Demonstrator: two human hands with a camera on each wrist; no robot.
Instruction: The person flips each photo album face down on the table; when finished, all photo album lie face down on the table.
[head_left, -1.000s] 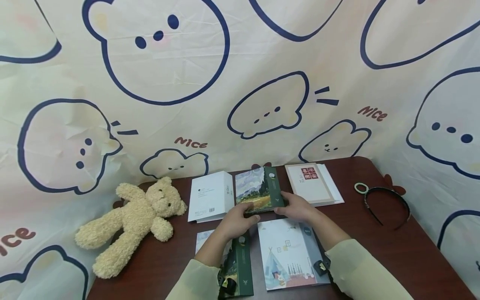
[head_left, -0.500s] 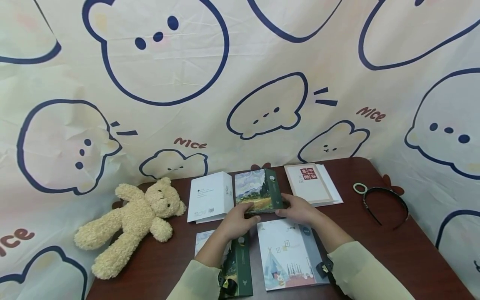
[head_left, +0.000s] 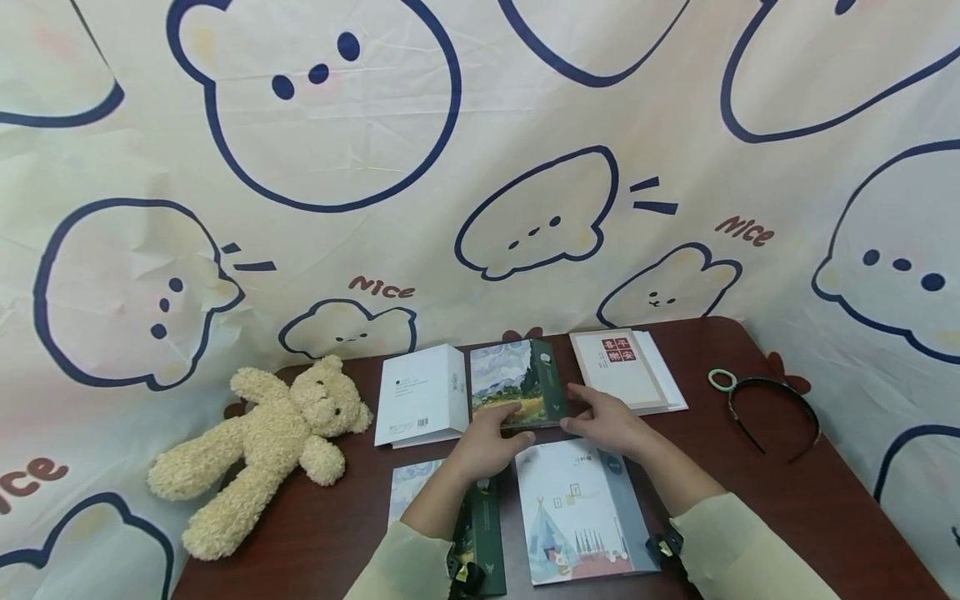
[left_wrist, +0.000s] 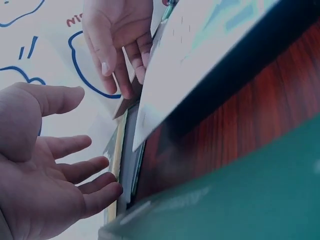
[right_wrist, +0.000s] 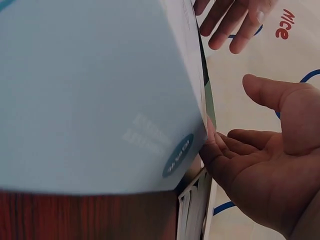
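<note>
A book with a landscape painting and a green band (head_left: pixel 513 379) lies at the back middle of the table. My left hand (head_left: pixel 483 446) is at its lower left corner in the head view, fingers spread apart. Beside its right edge is my right hand (head_left: pixel 611 425), with relaxed fingers and thumb apart. In the left wrist view the left hand (left_wrist: pixel 45 165) holds nothing. Fingers of the right hand (right_wrist: pixel 265 155) are partly hidden behind a pale blue book cover (right_wrist: pixel 100 100). Below the hands lies a white and blue book with a tent drawing (head_left: pixel 573 512).
A second landscape book (head_left: pixel 491 533) lies partly under my left forearm. A white book (head_left: pixel 420 392) is to the left, a cream book with red characters (head_left: pixel 618 367) to the right. A teddy bear (head_left: pixel 273 454) and a black headband (head_left: pixel 806 400) flank them on the table (head_left: pixel 750 508).
My right hand has moved slightly right, away from the landscape book's edge. My left hand has shifted a little to the right. The landscape book has stayed in nearly the same place.
</note>
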